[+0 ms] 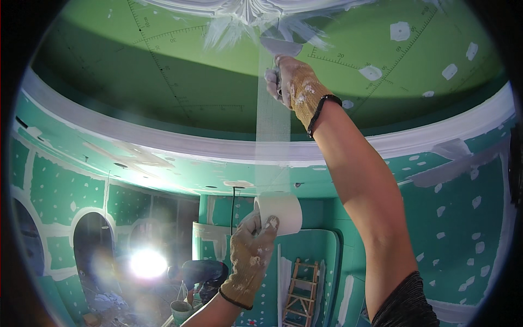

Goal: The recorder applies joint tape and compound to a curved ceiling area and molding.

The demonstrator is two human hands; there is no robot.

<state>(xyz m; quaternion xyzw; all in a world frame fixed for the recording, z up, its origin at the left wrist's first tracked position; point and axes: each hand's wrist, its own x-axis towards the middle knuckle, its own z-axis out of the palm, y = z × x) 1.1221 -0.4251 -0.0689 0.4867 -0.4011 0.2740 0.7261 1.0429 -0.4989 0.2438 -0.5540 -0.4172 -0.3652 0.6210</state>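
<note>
My right hand (300,86), in a tan work glove smeared with white, is raised to the green ceiling board (207,90) and closed around a putty knife (281,47). The wide blade lies against the board, over the upper end of a white mesh tape strip (273,122). Lower down, my gloved left hand (251,259) grips a roll of mesh tape (285,213), from which the strip runs straight up. White compound is smeared around the ornate white ceiling medallion (248,7), just above the blade.
A curved white cornice (212,147) rings the recessed ceiling. Below, a wooden ladder (301,291) leans by the green wall. A person (204,275) bends over near a bucket (181,310), beside a bright lamp (148,264). White filler patches dot the boards.
</note>
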